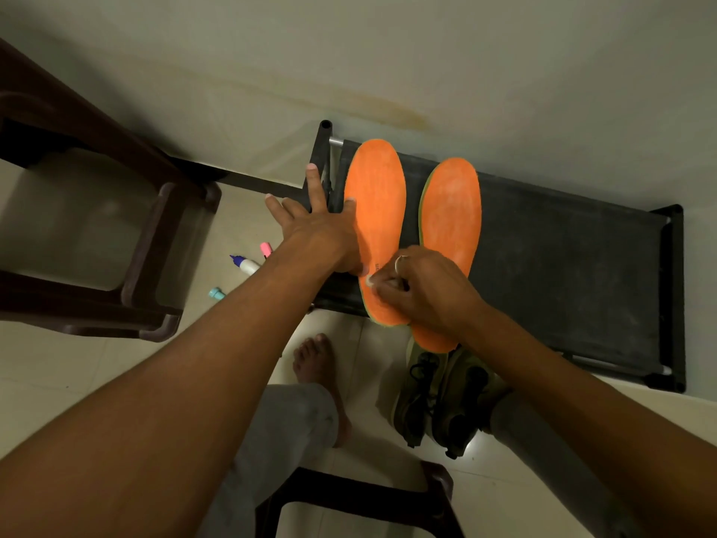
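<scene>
Left hand: I see my left hand [310, 227] at mid-frame, spread flat with its fingers straight. One fingertip touches the left edge of the left insole and the thumb lies on its heel part.
Right hand: my right hand [421, 291] is just right of the left one, fingers curled and bunched, with a ring on one finger. The tips pinch a pale bit [392, 283] against the heel part of the left insole. I cannot tell what that bit is.
Left insole: the left insole [378, 196] is orange and lies flat at upper centre, toe toward the top of the frame.
Right insole: the right insole [452, 215] is also orange and lies just beside the first, parallel to it. My right hand covers part of its heel.
Rack: both insoles lie on the dark top of a black rack [562, 246], which runs toward the right edge along the wall.
Shoes: a pair of dark laced shoes [438, 401] sits on the floor below the insoles.
Markers: a purple-capped tube [244, 264], a pink marker [265, 249] and a teal cap [217, 293] lie on the floor left of my forearm.
Chair: a brown plastic chair [163, 242] fills the left side.
Foot: a bare foot [318, 359] rests on the tiles at lower centre.
</scene>
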`<action>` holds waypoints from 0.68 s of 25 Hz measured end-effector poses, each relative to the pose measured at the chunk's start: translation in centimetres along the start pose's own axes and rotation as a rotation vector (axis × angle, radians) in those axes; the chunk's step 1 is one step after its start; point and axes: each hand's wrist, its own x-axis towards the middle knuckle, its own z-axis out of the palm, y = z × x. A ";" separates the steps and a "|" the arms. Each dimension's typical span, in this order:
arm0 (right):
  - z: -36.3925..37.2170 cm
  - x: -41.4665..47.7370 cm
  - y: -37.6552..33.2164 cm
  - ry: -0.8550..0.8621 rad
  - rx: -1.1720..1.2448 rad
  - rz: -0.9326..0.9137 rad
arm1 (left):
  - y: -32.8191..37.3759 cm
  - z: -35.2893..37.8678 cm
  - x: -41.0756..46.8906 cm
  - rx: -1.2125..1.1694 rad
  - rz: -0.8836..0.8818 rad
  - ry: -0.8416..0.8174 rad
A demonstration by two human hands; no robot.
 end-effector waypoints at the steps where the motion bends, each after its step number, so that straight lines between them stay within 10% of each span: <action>1: 0.1 -0.1 -0.3 -0.073 0.052 -0.033 | 0.0 0.0 0.0 0.001 0.000 0.003; 17: 0.6 0.1 0.9 0.062 -0.048 0.059 | 0.2 0.1 0.2 0.013 -0.007 0.005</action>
